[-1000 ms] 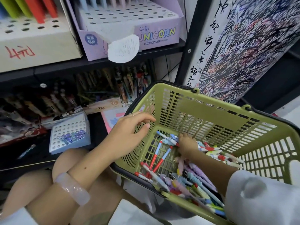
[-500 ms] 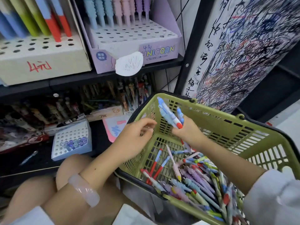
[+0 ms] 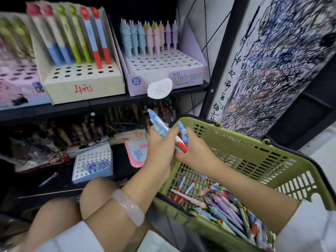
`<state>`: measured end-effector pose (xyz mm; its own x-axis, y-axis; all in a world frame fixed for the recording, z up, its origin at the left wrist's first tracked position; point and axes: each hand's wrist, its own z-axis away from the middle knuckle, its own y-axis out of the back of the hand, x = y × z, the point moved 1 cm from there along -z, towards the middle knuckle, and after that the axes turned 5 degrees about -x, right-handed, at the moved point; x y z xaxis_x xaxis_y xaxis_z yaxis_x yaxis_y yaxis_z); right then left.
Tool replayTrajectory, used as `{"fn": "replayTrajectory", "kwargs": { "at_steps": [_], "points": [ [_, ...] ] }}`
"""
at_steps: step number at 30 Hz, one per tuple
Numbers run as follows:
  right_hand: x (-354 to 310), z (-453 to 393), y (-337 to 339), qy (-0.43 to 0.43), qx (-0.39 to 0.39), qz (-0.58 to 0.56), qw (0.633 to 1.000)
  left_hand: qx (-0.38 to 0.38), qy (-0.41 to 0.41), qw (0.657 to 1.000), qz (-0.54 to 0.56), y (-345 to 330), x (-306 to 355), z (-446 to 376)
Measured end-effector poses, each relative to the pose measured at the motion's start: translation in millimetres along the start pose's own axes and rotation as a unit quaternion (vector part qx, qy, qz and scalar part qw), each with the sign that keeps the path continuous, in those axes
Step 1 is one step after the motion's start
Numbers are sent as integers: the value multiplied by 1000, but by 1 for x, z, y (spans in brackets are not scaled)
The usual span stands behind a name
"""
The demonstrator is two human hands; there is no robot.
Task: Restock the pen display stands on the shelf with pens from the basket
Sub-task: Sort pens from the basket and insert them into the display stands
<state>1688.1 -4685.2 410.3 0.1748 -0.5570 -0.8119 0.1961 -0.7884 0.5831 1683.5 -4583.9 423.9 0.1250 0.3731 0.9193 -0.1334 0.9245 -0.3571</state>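
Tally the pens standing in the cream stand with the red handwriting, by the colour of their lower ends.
Blue-ended pens: 2
Green-ended pens: 2
Red-ended pens: 2
Total: 6 pens in the cream stand

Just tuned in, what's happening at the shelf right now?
A person is crouched by the green basket of pens. Both hands meet above its near rim: the left hand and right hand together grip a few blue pens. The cream stand and the purple unicorn stand both show many open holes.
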Motion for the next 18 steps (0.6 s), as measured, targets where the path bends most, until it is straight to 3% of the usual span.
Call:
{"fn": "replayTrajectory", "kwargs": {
  "at_steps": [7,12,14,18],
  "points": [
    [-14,2,-2,28,-26,53,998,71,34,994,77,7,21,2],
    [-5,6,7,-20,-46,88,995,114,-13,987,114,35,47,-9],
    [-5,3,14,-49,-28,24,998,79,1,991,109,47,53,-11],
    [-37,-13,10,-33,-26,-184,982,-72,69,992,77,44,52,1]
  ]
}}
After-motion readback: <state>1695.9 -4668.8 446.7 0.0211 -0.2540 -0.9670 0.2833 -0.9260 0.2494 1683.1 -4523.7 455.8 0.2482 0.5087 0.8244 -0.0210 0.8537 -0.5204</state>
